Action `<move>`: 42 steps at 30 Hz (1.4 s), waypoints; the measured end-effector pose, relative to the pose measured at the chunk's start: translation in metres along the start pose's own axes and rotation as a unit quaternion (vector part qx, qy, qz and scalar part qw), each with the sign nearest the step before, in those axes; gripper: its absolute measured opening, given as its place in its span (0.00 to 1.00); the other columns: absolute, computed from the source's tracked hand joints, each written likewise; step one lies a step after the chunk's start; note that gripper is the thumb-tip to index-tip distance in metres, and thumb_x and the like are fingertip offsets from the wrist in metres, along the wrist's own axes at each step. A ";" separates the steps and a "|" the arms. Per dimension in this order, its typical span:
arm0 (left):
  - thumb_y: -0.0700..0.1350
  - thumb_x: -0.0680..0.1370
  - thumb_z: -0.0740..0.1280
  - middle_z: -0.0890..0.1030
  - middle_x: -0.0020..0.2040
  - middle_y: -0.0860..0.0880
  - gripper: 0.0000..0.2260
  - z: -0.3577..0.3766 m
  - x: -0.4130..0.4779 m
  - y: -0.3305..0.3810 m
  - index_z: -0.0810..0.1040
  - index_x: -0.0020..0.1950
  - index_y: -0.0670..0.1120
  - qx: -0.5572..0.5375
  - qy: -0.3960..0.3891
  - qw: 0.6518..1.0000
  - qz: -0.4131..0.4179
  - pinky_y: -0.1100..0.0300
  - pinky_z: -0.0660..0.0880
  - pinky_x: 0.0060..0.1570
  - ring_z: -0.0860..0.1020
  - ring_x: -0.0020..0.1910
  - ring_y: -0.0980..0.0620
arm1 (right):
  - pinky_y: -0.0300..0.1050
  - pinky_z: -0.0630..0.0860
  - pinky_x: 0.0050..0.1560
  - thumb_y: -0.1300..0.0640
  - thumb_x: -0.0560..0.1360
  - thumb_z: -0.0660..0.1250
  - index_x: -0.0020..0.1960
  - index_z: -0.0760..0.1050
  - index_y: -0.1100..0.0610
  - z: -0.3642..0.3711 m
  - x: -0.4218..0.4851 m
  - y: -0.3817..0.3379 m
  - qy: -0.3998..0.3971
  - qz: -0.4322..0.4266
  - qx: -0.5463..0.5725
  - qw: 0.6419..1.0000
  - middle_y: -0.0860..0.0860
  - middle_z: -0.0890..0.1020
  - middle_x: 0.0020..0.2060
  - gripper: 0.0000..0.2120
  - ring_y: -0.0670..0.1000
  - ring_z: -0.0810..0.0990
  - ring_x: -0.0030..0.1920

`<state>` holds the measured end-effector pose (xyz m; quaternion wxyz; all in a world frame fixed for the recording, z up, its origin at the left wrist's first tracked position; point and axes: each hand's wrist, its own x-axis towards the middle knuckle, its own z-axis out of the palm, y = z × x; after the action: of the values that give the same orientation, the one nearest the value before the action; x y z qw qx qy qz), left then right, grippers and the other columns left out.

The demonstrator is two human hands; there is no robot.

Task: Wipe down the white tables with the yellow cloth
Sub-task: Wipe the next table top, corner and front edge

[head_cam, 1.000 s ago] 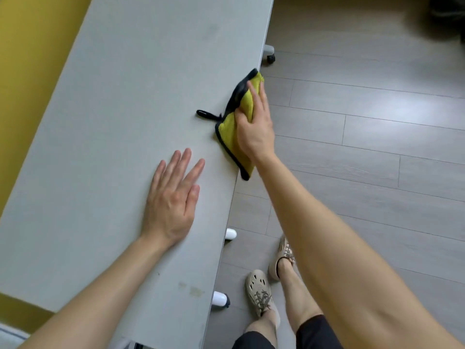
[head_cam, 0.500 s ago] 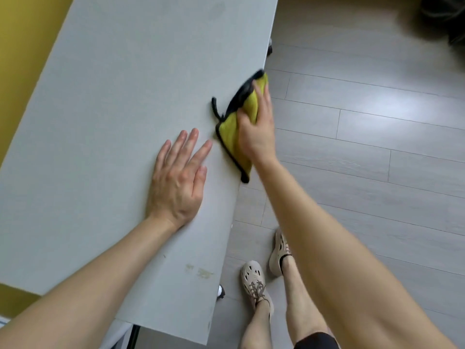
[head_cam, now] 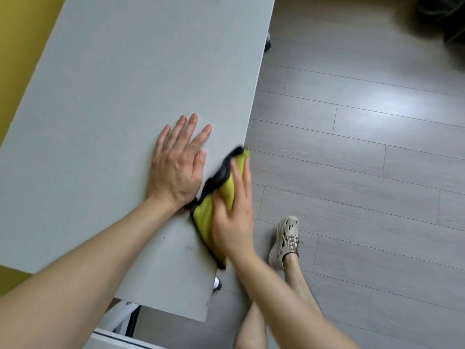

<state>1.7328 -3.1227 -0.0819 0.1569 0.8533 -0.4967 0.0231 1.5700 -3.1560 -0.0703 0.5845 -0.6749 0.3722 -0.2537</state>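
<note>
A long white table [head_cam: 120,91] runs from the near corner up to the top of the view. My right hand [head_cam: 234,217] presses a yellow cloth [head_cam: 205,216] with black edging against the table's right edge, near the close end; the cloth wraps over that edge. My left hand [head_cam: 178,163] lies flat and open on the tabletop, just left of the cloth, fingers spread and pointing away from me. Faint smudges mark the surface below the cloth near the edge.
A yellow wall [head_cam: 17,46] borders the table on the left. Grey plank floor [head_cam: 364,159] lies to the right. My feet in beige shoes [head_cam: 285,241] stand beside the table's near corner. A table caster [head_cam: 217,283] and white leg frame [head_cam: 118,316] show underneath.
My right hand has dragged the cloth toward me along the right edge, from beyond my left hand to beside its wrist. The view has shifted toward the table's near end.
</note>
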 end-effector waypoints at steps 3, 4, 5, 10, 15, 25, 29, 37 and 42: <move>0.47 0.87 0.57 0.68 0.84 0.45 0.22 0.001 -0.001 0.000 0.73 0.82 0.50 -0.012 0.007 1.000 -0.002 0.40 0.57 0.84 0.64 0.85 0.43 | 0.29 0.56 0.75 0.61 0.81 0.66 0.84 0.66 0.51 -0.005 0.096 -0.003 0.032 -0.003 -0.028 0.999 0.49 0.58 0.87 0.33 0.45 0.58 0.85; 0.46 0.87 0.58 0.69 0.84 0.44 0.21 0.000 -0.002 0.000 0.74 0.81 0.49 -0.023 0.010 1.000 -0.005 0.40 0.57 0.84 0.65 0.84 0.42 | 0.30 0.58 0.73 0.60 0.82 0.66 0.85 0.65 0.48 -0.008 0.117 -0.005 0.034 0.002 -0.043 0.998 0.47 0.58 0.87 0.32 0.45 0.58 0.85; 0.45 0.87 0.60 0.71 0.82 0.43 0.21 0.000 -0.001 -0.001 0.75 0.80 0.49 -0.033 0.014 0.999 -0.010 0.40 0.58 0.84 0.66 0.84 0.42 | 0.32 0.59 0.71 0.60 0.83 0.66 0.85 0.65 0.46 -0.009 0.130 -0.005 0.033 0.007 -0.054 0.998 0.45 0.57 0.87 0.31 0.45 0.59 0.85; 0.41 0.84 0.62 0.76 0.77 0.37 0.19 -0.003 -0.026 0.001 0.81 0.74 0.45 -0.064 0.027 0.996 -0.059 0.42 0.64 0.82 0.72 0.78 0.36 | 0.24 0.54 0.74 0.63 0.82 0.67 0.86 0.63 0.51 -0.001 0.024 0.004 0.021 -0.012 -0.056 0.998 0.49 0.56 0.88 0.34 0.40 0.54 0.85; 0.45 0.88 0.60 0.69 0.83 0.42 0.19 -0.027 -0.119 0.012 0.77 0.79 0.49 -0.065 -0.010 0.993 -0.100 0.39 0.60 0.83 0.66 0.84 0.41 | 0.24 0.53 0.76 0.65 0.83 0.68 0.87 0.58 0.48 -0.009 -0.133 0.007 -0.076 0.023 -0.024 0.997 0.43 0.49 0.88 0.37 0.39 0.51 0.86; 0.61 0.83 0.66 0.38 0.89 0.53 0.38 -0.078 -0.191 0.011 0.49 0.88 0.66 -0.041 -0.249 0.951 -0.180 0.48 0.41 0.87 0.37 0.88 0.52 | 0.39 0.65 0.64 0.53 0.87 0.64 0.88 0.54 0.41 -0.018 0.065 -0.008 -0.056 0.072 -0.119 0.989 0.42 0.48 0.88 0.34 0.44 0.55 0.85; 0.58 0.77 0.77 0.33 0.88 0.54 0.51 -0.090 -0.183 0.000 0.43 0.87 0.68 -0.023 -0.327 0.929 -0.173 0.50 0.42 0.86 0.34 0.87 0.54 | 0.31 0.62 0.57 0.55 0.87 0.65 0.88 0.51 0.42 -0.006 -0.029 -0.003 -0.059 0.086 -0.115 0.988 0.42 0.45 0.88 0.36 0.44 0.54 0.84; 0.59 0.76 0.78 0.37 0.89 0.51 0.52 -0.087 -0.179 0.007 0.44 0.88 0.65 -0.006 -0.320 0.929 -0.184 0.49 0.44 0.87 0.38 0.88 0.50 | 0.41 0.71 0.69 0.58 0.87 0.64 0.87 0.48 0.33 -0.059 -0.163 0.004 -0.286 0.068 -0.207 0.933 0.35 0.45 0.87 0.38 0.36 0.56 0.81; 0.57 0.76 0.78 0.38 0.89 0.50 0.51 -0.089 -0.176 0.013 0.45 0.88 0.64 -0.018 -0.332 0.921 -0.202 0.48 0.45 0.87 0.39 0.88 0.49 | 0.39 0.71 0.65 0.60 0.87 0.64 0.82 0.69 0.41 -0.126 -0.104 -0.021 -0.355 -0.001 -0.322 0.878 0.47 0.71 0.78 0.27 0.53 0.78 0.69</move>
<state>1.6432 -2.9541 -0.0284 -0.0005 0.8916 -0.3373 -0.3021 1.4149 -3.1473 -0.0162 0.4275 -0.8709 0.2005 0.1360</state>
